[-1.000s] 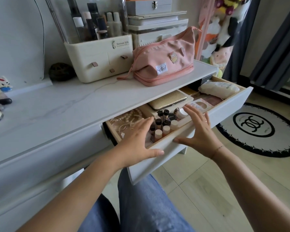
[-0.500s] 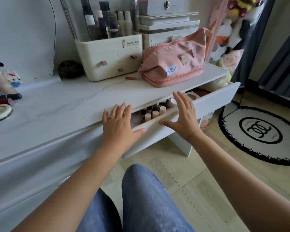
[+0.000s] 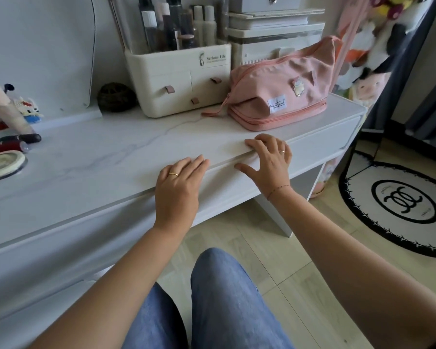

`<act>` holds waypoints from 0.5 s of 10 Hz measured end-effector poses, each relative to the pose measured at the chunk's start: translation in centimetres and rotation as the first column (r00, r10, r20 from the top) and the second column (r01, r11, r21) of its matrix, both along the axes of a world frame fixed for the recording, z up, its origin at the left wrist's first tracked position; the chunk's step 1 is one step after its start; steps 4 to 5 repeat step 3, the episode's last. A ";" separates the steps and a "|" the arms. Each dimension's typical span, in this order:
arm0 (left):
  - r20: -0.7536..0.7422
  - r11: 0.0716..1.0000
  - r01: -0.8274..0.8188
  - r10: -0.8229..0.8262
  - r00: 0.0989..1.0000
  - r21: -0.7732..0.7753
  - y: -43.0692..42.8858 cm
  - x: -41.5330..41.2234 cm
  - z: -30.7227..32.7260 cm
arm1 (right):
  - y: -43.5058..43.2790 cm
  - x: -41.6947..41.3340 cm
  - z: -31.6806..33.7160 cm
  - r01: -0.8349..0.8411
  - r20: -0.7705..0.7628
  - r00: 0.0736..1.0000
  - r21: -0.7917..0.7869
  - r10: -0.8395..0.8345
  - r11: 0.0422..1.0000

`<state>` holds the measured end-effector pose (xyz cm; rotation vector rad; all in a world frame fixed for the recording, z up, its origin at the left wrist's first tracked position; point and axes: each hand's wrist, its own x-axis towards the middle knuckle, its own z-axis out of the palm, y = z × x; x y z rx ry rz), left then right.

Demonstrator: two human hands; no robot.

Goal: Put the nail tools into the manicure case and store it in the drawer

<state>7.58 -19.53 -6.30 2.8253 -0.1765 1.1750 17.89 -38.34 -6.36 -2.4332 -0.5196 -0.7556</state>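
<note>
The white drawer (image 3: 320,144) under the marble vanity top (image 3: 91,159) is pushed in flush, so its contents are hidden. My left hand (image 3: 179,185) lies flat against the drawer front with its fingers over the top edge. My right hand (image 3: 269,159) presses the drawer front further right, fingertips resting on the tabletop edge, thumb spread. Neither hand holds anything. No manicure case or nail tools are visible.
A pink zip pouch (image 3: 282,91) and a cream cosmetics organiser (image 3: 179,79) stand at the back of the top. Tubes and a round tin (image 3: 3,165) lie at the left. A round black-and-white rug (image 3: 403,205) lies on the floor at the right; my knee (image 3: 219,285) is below.
Both hands pushed the open drawer inward until it closed; the bottles, jewellery and gold case inside went out of sight. My fingers now reach the tabletop edge.
</note>
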 end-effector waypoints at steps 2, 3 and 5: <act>-0.088 1.000 -0.003 0.001 0.996 -0.023 0.1 -1.7 1.0 | 0.4 -0.7 0.5 0.005 -0.050 0.999 -0.060 -0.008 0.998; -0.069 0.997 -0.039 0.035 0.997 -0.065 1.7 -4.9 1.6 | 0.9 -2.3 1.0 -0.037 -0.026 0.999 -0.013 0.037 0.999; -0.069 0.997 -0.039 0.035 0.997 -0.065 1.7 -4.9 1.6 | 0.9 -2.3 1.0 -0.037 -0.026 0.999 -0.013 0.037 0.999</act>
